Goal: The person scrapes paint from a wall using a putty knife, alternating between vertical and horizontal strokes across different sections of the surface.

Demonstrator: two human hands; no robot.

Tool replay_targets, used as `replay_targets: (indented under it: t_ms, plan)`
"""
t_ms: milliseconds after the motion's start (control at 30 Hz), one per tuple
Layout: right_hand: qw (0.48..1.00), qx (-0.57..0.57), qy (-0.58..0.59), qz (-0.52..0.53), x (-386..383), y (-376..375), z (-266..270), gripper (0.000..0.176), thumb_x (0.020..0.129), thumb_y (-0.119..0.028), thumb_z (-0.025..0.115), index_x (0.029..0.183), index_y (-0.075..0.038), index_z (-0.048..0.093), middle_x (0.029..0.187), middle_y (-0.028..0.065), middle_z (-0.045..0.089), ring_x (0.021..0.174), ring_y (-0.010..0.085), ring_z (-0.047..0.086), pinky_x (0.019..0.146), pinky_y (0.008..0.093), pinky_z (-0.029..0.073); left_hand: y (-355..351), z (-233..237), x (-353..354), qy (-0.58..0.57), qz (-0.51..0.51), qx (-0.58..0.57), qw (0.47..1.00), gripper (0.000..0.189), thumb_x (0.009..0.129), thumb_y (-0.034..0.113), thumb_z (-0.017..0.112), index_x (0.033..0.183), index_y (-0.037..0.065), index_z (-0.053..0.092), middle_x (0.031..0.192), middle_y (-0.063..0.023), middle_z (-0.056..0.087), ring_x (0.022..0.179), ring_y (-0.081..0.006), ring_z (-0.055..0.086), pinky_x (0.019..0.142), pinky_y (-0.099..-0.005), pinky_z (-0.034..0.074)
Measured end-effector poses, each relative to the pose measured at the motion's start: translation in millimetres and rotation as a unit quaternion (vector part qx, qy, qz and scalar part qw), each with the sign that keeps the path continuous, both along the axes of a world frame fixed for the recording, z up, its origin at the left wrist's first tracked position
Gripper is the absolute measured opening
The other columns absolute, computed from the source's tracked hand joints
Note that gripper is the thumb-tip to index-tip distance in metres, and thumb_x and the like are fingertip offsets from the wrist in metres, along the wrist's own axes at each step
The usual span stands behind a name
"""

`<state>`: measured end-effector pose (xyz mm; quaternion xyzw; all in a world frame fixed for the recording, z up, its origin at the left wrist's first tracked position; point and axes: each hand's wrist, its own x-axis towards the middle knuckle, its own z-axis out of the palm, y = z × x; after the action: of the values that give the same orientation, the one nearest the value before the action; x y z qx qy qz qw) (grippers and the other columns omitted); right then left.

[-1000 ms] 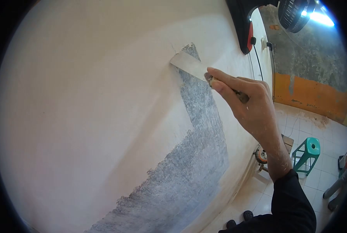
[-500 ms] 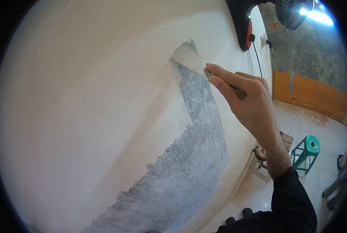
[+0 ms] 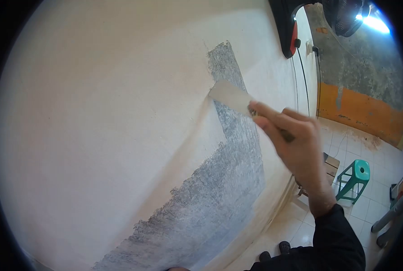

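Note:
My right hand (image 3: 296, 137) is closed around the handle of a putty knife (image 3: 230, 95), thumb and index finger near the base of the blade. The wide, pale metal blade lies against the wall, across a narrow grey strip of scraped wall (image 3: 228, 63). Grey shows above and below the blade, and the patch (image 3: 215, 185) widens toward the bottom of the view. Pale coating (image 3: 97, 113) covers the wall to the left. A skin-toned sliver at the bottom edge may be my left hand (image 3: 179, 269); its fingers are hidden.
A black and red wall-mounted fixture (image 3: 288, 31) has cables hanging below it, near a wall socket (image 3: 309, 47). At upper right is a fan (image 3: 343, 20). A green stool (image 3: 360, 174) stands on the tiled floor (image 3: 300, 230), beside a wooden object (image 3: 331, 166).
My right hand and the putty knife have moved down and slightly right along the grey strip. More of the strip's upper end now shows above the blade.

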<state>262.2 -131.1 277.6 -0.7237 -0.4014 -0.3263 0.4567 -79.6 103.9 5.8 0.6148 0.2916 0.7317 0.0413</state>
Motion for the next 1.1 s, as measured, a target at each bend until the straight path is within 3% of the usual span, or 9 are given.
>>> replay_targets:
  t_ms: [267,367,467,500,633,733,900,1000,1100]
  plan:
    - [1.0,0.018,0.013,0.011,4.4,-1.6,9.5,0.027,0.096,-0.024,0.068,0.12,-0.013,0.072,0.056,0.0022,0.051,0.045,0.0071,0.042,0.043,0.0311,0.032,-1.4,4.5,10.9,-0.007,-0.009,-0.001,1.0,0.04,0.102,0.028,0.041,0.125,-0.001,0.057,0.117,-0.0195,0.062,0.107,-0.0327,0.057,0.097,-0.0446,0.042]
    - [0.997,0.013,0.044,0.055,11.4,4.0,-15.6,0.027,0.096,-0.023,0.068,0.12,-0.012,0.072,0.056,0.0027,0.051,0.045,0.0071,0.041,0.043,0.0313,0.032,-2.4,3.9,10.1,0.001,-0.014,-0.005,1.0,0.04,0.102,0.028,0.041,0.124,-0.001,0.058,0.117,-0.0194,0.062,0.107,-0.0327,0.057,0.098,-0.0446,0.042]
    - [0.998,0.061,0.004,0.035,16.3,16.6,6.7,0.026,0.096,-0.022,0.067,0.119,-0.012,0.073,0.056,0.0029,0.052,0.044,0.0074,0.04,0.043,0.0319,0.031,-3.3,4.3,9.9,0.0,-0.006,-0.006,1.0,0.04,0.102,0.028,0.041,0.124,-0.001,0.058,0.117,-0.0194,0.062,0.107,-0.0327,0.057,0.098,-0.0447,0.042]
    - [0.993,0.102,-0.004,0.065,18.6,25.1,15.9,0.026,0.096,-0.022,0.067,0.12,-0.013,0.072,0.057,0.0036,0.054,0.045,0.0076,0.041,0.044,0.0319,0.032,-3.8,5.0,12.3,-0.002,-0.007,-0.006,1.0,0.04,0.102,0.028,0.041,0.124,-0.001,0.058,0.117,-0.0194,0.062,0.107,-0.0327,0.057,0.098,-0.0447,0.042]
    - [0.994,0.022,0.077,0.079,4.5,6.5,-20.0,0.03,0.098,-0.025,0.065,0.123,-0.009,0.07,0.06,0.0041,0.057,0.049,0.0072,0.044,0.046,0.0295,0.034,-0.1,-6.9,-6.8,0.001,-0.006,-0.003,1.0,0.04,0.102,0.028,0.04,0.124,-0.001,0.058,0.116,-0.0193,0.062,0.107,-0.0327,0.057,0.098,-0.0448,0.042]
    - [0.98,0.082,0.118,0.138,8.9,13.8,-10.4,0.032,0.099,-0.025,0.064,0.124,-0.007,0.069,0.06,0.0042,0.056,0.051,0.0067,0.044,0.047,0.0291,0.034,7.6,-19.0,-20.4,0.0,-0.007,0.003,1.0,0.04,0.102,0.028,0.04,0.124,-0.001,0.058,0.116,-0.0193,0.062,0.107,-0.0327,0.057,0.098,-0.0449,0.042]
    - [0.979,0.059,0.122,0.15,0.3,14.4,-6.0,0.032,0.099,-0.026,0.063,0.125,-0.008,0.069,0.066,0.0059,0.062,0.052,0.0071,0.046,0.049,0.0283,0.037,-25.4,27.4,0.7,0.005,-0.003,0.003,1.0,0.04,0.103,0.028,0.04,0.123,-0.001,0.058,0.116,-0.0193,0.062,0.107,-0.0327,0.057,0.098,-0.045,0.042]
    - [0.976,0.063,0.126,0.163,4.3,12.1,-5.0,0.031,0.099,-0.026,0.063,0.124,-0.007,0.069,0.07,0.0078,0.067,0.051,0.0071,0.048,0.049,0.0275,0.038,-4.4,-9.3,-7.1,0.003,-0.004,0.007,1.0,0.04,0.103,0.028,0.04,0.123,-0.001,0.058,0.116,-0.0192,0.062,0.107,-0.0327,0.057,0.098,-0.045,0.042]
    - [0.979,0.067,0.082,0.177,23.8,10.9,-13.0,0.031,0.099,-0.027,0.063,0.121,-0.007,0.07,0.076,0.0107,0.072,0.049,0.0073,0.048,0.046,0.0273,0.037,-1.5,-2.1,-7.2,-0.001,-0.012,0.009,1.0,0.04,0.103,0.028,0.04,0.123,-0.001,0.058,0.116,-0.0192,0.062,0.107,-0.0327,0.057,0.099,-0.0451,0.042]
